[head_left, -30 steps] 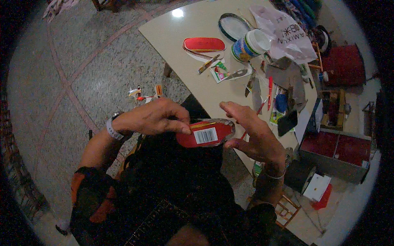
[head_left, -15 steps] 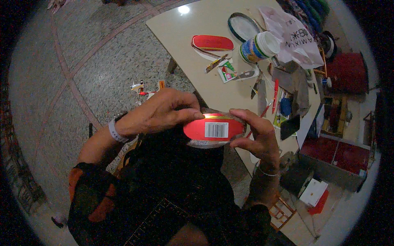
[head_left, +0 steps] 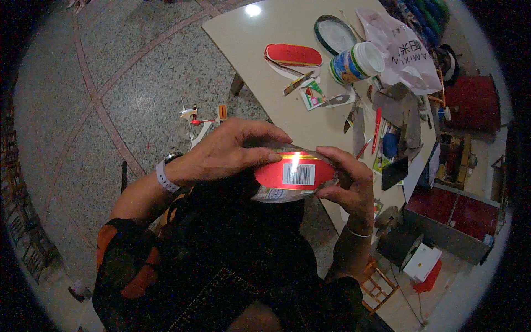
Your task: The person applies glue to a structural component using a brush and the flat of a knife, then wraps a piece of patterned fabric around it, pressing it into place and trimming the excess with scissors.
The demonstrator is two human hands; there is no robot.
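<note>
red oval piece [head_left: 293, 174] is held between both hands [head_left: 229, 146] [head_left: 354, 182].

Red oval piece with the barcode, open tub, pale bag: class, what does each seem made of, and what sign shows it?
Red oval piece: glossy, perhaps coated card; bright glare crosses its face, though the core is unclear.
Open tub: likely smooth moulded plastic, from its even white rim.
Pale bag: probably thin plastic film, creased, softly shiny.

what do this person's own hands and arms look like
The left hand and right hand are gloveless. The left wrist wears a pale, dotted wristband with what looks like a dark watch case; the right, a thin pale bracelet. The dark left sleeve has orange-red patches; the right sleeve looks dark.
</note>
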